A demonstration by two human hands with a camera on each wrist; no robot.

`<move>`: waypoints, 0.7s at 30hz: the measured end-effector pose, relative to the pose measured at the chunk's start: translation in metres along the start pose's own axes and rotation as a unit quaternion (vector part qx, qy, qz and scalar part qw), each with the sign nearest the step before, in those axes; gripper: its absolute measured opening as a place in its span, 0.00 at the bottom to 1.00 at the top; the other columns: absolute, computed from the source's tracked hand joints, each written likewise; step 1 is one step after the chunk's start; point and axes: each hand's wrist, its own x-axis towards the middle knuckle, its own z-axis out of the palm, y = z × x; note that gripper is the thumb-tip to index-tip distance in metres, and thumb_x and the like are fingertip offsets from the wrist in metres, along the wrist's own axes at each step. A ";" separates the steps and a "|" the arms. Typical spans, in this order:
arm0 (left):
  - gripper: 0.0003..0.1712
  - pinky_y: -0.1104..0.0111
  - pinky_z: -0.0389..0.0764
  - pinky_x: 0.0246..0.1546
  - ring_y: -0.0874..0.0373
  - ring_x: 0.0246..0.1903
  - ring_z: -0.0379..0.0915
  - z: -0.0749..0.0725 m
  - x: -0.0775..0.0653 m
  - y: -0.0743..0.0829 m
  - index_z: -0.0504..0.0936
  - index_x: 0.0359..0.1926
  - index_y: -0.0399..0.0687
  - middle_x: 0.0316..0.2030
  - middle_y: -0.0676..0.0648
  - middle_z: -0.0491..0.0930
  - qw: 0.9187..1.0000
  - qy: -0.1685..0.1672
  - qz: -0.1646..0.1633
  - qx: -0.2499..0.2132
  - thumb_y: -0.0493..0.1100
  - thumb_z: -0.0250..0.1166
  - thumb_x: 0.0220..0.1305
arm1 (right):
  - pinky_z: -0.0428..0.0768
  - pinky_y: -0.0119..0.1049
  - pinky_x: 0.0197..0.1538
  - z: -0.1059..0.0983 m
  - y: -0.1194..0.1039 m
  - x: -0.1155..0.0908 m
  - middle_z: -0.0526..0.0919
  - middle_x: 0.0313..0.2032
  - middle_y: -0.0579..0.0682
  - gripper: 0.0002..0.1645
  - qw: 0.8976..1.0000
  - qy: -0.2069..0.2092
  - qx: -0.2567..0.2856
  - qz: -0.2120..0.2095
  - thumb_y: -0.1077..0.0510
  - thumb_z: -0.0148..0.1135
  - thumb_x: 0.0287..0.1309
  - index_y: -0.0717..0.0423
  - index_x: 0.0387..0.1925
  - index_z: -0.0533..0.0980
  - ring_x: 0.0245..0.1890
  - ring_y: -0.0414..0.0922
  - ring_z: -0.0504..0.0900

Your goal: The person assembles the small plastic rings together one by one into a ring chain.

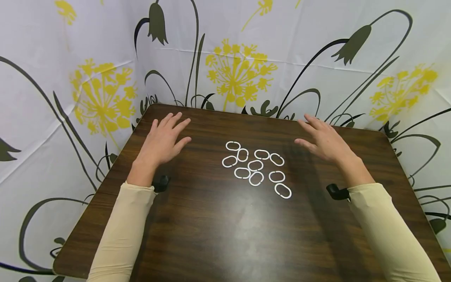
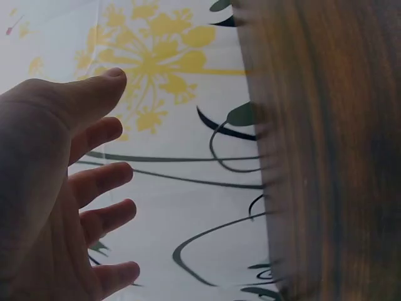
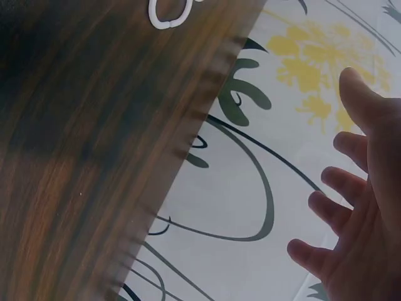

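Observation:
Several white oval plastic links (image 1: 255, 165) lie in a loose cluster on the dark wooden table, some touching or overlapping at their edges. Each link I can make out has a small gap in its ring. To the left of the cluster, my left hand (image 1: 160, 139) hovers with fingers spread and holds nothing. My right hand (image 1: 325, 139) is on the other side of the links, its fingers likewise extended and nothing in them. In the right wrist view, part of one white link (image 3: 169, 24) shows at the top edge.
The brown wood-grain table (image 1: 211, 235) has rounded corners. Behind it and at its sides hangs a white curtain (image 1: 296, 31) printed with yellow and grey-green flowers. A black wrist camera (image 1: 161, 183) sits at the left cuff, another black camera (image 1: 337, 192) at the right.

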 end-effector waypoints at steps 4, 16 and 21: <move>0.36 0.35 0.45 0.67 0.40 0.73 0.44 0.011 0.001 0.005 0.61 0.74 0.53 0.74 0.40 0.53 1.000 -0.018 0.012 -0.016 0.56 0.58 0.71 | 0.59 0.62 0.67 0.005 -0.002 -0.002 0.61 0.70 0.62 0.40 1.000 -0.020 0.008 0.008 0.42 0.61 0.65 0.56 0.71 0.63 0.69 0.63 0.60; 0.25 0.43 0.60 0.65 0.43 0.69 0.57 0.070 0.009 0.045 0.75 0.65 0.54 0.69 0.41 0.64 0.991 -0.089 0.085 -0.061 0.53 0.60 0.70 | 0.80 0.45 0.37 0.059 -0.025 -0.023 0.84 0.32 0.45 0.11 0.988 -0.142 0.050 -0.016 0.51 0.68 0.59 0.55 0.37 0.85 0.31 0.42 0.80; 0.21 0.46 0.68 0.61 0.45 0.64 0.64 0.084 0.014 0.060 0.80 0.60 0.54 0.65 0.43 0.70 0.988 -0.096 0.100 -0.071 0.51 0.63 0.68 | 0.76 0.39 0.30 0.076 -0.037 -0.031 0.79 0.24 0.36 0.06 0.986 -0.153 0.055 -0.024 0.51 0.71 0.56 0.49 0.30 0.84 0.24 0.36 0.74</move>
